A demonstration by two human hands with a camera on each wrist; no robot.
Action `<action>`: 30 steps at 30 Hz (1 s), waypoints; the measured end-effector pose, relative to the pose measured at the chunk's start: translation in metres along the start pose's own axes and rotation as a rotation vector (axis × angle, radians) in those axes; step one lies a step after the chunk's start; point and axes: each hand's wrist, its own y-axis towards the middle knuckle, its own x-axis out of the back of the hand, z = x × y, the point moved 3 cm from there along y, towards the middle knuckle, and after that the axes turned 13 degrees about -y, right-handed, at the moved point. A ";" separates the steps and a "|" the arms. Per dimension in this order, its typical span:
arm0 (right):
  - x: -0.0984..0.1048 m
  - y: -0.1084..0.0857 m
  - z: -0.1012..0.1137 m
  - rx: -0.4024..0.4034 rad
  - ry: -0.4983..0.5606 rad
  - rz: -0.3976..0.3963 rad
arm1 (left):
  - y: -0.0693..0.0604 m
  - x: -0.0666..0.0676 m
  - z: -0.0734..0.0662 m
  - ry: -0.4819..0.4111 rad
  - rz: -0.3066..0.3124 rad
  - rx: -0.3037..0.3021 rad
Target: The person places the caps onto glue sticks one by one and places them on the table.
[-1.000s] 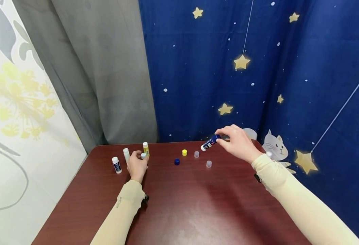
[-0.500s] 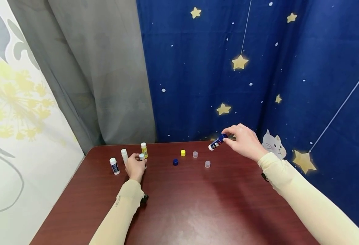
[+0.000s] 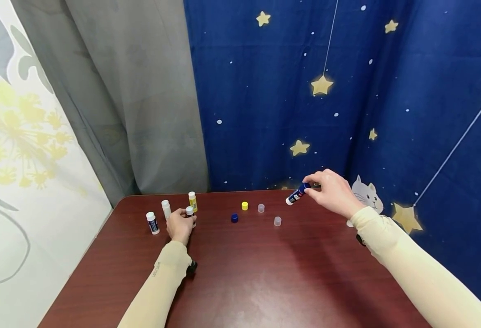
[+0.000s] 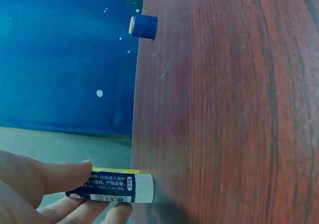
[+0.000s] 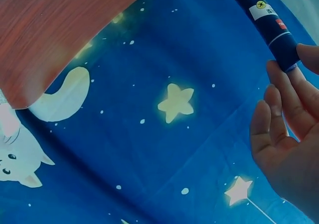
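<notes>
My left hand [image 3: 180,224] pinches a navy glue stick [image 4: 112,186] between thumb and fingers; it stands on the table with its white end showing in the left wrist view. Beside that hand are a white glue stick [image 3: 166,210], a yellow glue stick [image 3: 193,202] and a navy glue stick with a white top [image 3: 152,223]. Over the table's far right, my right hand [image 3: 333,193] pinches another navy glue stick [image 3: 297,194] by its blue end. It is tilted, its white end pointing down and left.
Mid-table lie a blue cap [image 3: 234,218], a yellow cap [image 3: 245,206], and two clear caps, one farther back [image 3: 261,208] and one nearer [image 3: 277,221]. A star-printed blue curtain [image 3: 265,114] and a grey curtain [image 3: 162,100] hang behind the table [image 3: 240,282].
My right hand has moved to the right with its glue stick. The left hand stays at its glue stick with little movement. The view has shifted slightly.
</notes>
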 end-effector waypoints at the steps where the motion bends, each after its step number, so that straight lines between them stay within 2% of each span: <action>1: -0.001 0.000 -0.001 -0.004 -0.001 0.004 | 0.000 0.000 0.001 0.003 0.005 0.001; 6: -0.005 -0.002 -0.010 -0.012 0.000 0.032 | -0.001 0.003 0.003 0.012 0.002 -0.006; 9: -0.007 -0.004 -0.018 -0.012 -0.004 0.050 | -0.001 0.005 0.000 0.015 -0.009 -0.028; 19: -0.002 -0.004 -0.030 -0.004 -0.020 0.049 | 0.002 0.005 -0.020 -0.018 -0.009 -0.094; 23: 0.001 -0.004 -0.033 -0.011 -0.027 0.058 | 0.002 0.006 -0.025 -0.029 -0.008 -0.095; 30: -0.001 -0.010 -0.043 -0.035 -0.044 0.067 | -0.008 0.008 -0.029 -0.039 -0.012 -0.124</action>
